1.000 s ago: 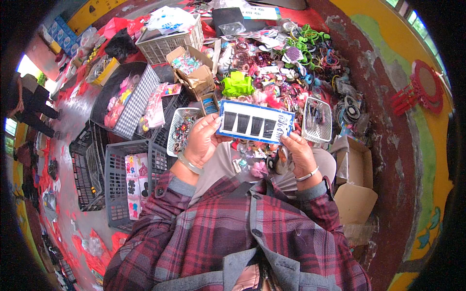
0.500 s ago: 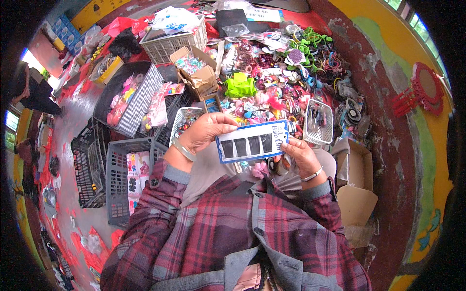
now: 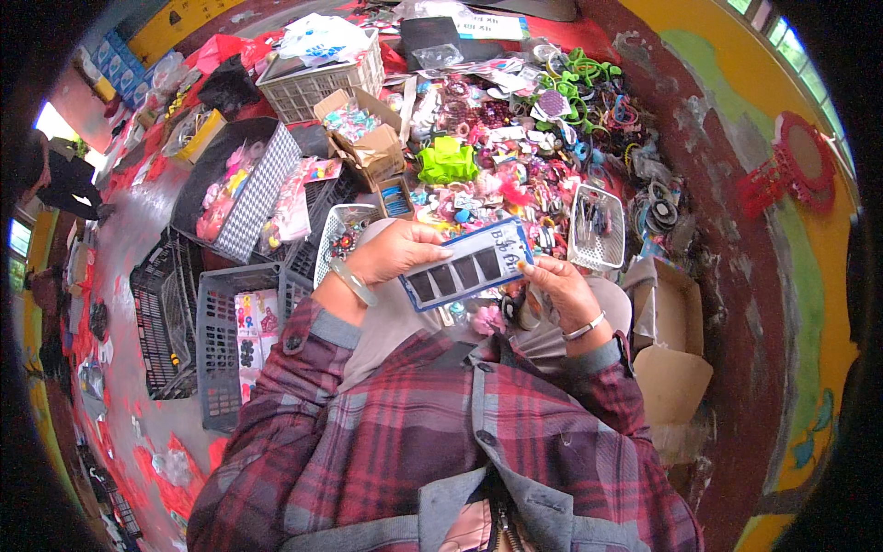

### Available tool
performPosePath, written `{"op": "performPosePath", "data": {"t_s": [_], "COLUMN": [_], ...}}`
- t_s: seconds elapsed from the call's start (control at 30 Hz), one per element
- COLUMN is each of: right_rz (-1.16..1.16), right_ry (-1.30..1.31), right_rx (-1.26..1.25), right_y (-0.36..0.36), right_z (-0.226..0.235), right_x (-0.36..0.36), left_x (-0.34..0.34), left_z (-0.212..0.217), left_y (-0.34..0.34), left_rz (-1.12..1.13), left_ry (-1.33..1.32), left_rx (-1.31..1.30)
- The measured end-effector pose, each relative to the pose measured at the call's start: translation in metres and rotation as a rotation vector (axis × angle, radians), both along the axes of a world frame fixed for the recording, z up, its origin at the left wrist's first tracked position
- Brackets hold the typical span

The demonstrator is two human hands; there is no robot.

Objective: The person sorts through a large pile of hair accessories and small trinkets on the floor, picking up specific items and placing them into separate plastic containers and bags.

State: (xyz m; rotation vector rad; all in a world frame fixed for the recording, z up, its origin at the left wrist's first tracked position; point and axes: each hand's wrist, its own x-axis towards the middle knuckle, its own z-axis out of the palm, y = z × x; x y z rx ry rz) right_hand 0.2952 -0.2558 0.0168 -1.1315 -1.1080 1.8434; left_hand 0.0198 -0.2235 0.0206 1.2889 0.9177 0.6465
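A blue-edged white card of black hairpins (image 3: 464, 270) is held up in front of my chest, tilted with its right end higher. Several dark bundles of pins sit in a row on it. My left hand (image 3: 394, 253) pinches its upper left part, thumb on the front and the other fingers mostly hidden behind. At the lower right corner, my right hand (image 3: 563, 290) grips it between thumb and fingers. Beyond the card spreads a big heap of hair accessories (image 3: 501, 138), with a bright green bow-like piece (image 3: 448, 161) on it.
White plastic baskets stand on either side of the card: one with small pieces (image 3: 333, 253), one with clips (image 3: 598, 225). Grey crates (image 3: 216, 368) lie at the left, an open cardboard box (image 3: 676, 313) at the right. A person in dark clothes (image 3: 69, 179) stands far left.
The card has turned so that its right end rises and its left end drops, and it has shifted slightly left. Both hands keep their grip.
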Motion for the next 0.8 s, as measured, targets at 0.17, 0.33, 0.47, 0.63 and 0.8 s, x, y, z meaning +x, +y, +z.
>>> {"op": "performPosePath", "data": {"t_s": [0.17, 0.33, 0.47, 0.63, 0.8], "right_rz": [-0.095, -0.16, -0.214, -0.201, -0.237], "right_ry": [0.014, 0.069, 0.047, -0.029, -0.022], "right_rx": [-0.017, -0.018, -0.018, 0.03, 0.049], "right_y": [0.005, 0.006, 0.004, 0.007, 0.01], "right_z": [-0.006, -0.004, 0.001, -0.003, -0.003], "right_x": [-0.003, -0.008, -0.011, -0.009, -0.015], "left_x": [-0.004, -0.001, 0.001, 0.011, 0.01], "left_z": [-0.018, -0.022, -0.028, -0.017, -0.036], "left_y": [0.001, -0.003, -0.003, -0.007, 0.003], "left_rz": [0.062, 0.079, 0.01, -0.071, -0.127], "left_ry": [-0.078, -0.167, -0.205, -0.256, -0.246], "left_rx": [-0.054, -0.17, -0.203, -0.235, -0.238]}}
